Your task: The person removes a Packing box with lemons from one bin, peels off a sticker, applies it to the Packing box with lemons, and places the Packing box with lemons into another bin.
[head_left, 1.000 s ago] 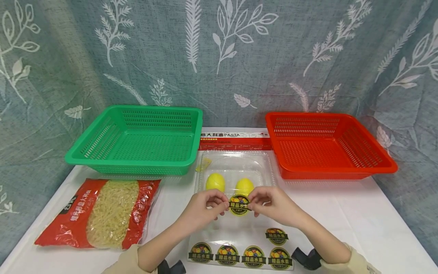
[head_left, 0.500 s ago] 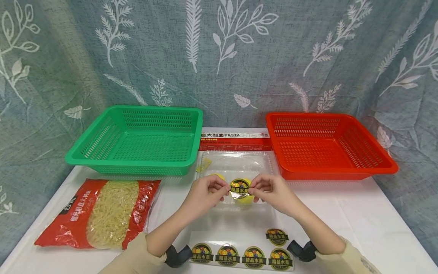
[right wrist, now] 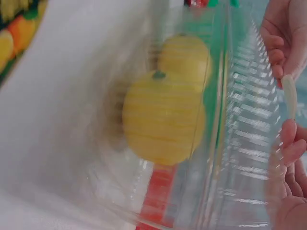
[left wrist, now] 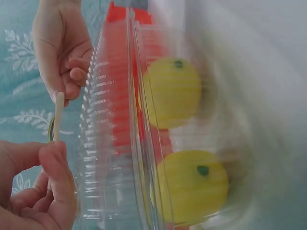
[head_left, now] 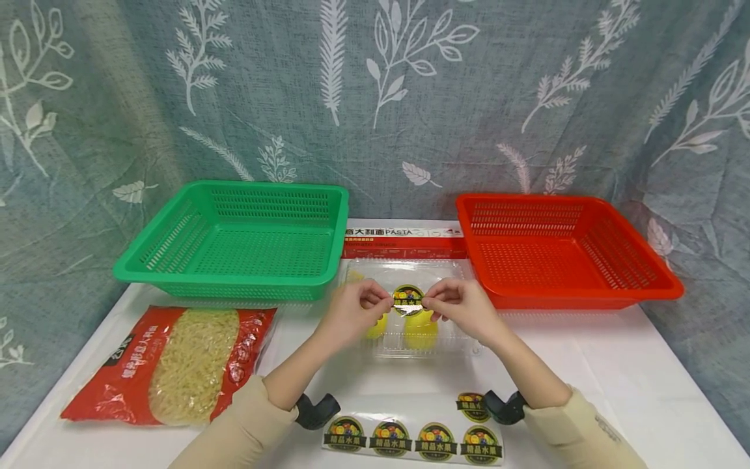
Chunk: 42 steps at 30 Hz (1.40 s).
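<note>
A round black-and-gold fruit sticker (head_left: 408, 296) is stretched between my two hands. My left hand (head_left: 359, 309) pinches its left edge, and my right hand (head_left: 461, 307) pinches its right edge. Seen edge-on in the left wrist view, the sticker (left wrist: 58, 115) looks like a thin pale strip. Behind and below the hands is a clear plastic clamshell box (head_left: 389, 268), its lid closed. Two yellow fruits, one (head_left: 420, 331) to the right and one (head_left: 376, 327) to the left, lie inside; both are partly covered by hands or sticker in the head view. Whether sticker and lid touch is unclear.
A sticker sheet (head_left: 404, 405) with several stickers lies at the near edge. To the left is a red pasta bag (head_left: 190, 365). A green basket (head_left: 234, 260) stands back left, a red basket (head_left: 556, 260) back right, with a red-and-white pasta box (head_left: 404, 244) between them.
Both hands have moved forward with the sticker, from the box's near side to over its lid. The sticker now tilts and catches the light along its lower edge.
</note>
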{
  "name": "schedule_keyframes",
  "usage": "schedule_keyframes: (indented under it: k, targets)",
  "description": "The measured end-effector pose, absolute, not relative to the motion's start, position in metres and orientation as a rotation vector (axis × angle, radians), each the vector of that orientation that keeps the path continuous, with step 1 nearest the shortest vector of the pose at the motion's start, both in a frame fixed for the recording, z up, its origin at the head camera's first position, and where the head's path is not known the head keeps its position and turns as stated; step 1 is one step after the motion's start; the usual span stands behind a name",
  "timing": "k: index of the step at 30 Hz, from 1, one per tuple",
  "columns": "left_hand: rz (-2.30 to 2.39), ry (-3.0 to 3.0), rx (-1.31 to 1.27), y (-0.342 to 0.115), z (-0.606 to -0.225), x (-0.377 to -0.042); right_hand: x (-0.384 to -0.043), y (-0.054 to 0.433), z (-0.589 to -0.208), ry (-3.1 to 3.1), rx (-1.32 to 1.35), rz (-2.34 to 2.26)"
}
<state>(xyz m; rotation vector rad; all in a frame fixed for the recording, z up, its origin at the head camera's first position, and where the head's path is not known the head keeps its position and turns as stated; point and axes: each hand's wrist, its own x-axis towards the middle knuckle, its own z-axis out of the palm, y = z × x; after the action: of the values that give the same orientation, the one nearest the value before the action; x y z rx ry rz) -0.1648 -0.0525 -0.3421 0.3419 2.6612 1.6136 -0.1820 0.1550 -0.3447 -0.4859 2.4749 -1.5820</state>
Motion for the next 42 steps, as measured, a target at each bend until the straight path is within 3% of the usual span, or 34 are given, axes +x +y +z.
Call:
schedule_keyframes:
  k: [21, 42]
  targets:
    - [1.233, 2.888, 0.270, -0.038, -0.339, -0.192, -0.207, 0.147, -0.349, 2.622, -0.401, -1.460]
    - [0.947, 3.051, 0.344, -0.029, -0.341, -0.193, -0.214, 0.143, -0.354, 2.643, -0.271, -1.400]
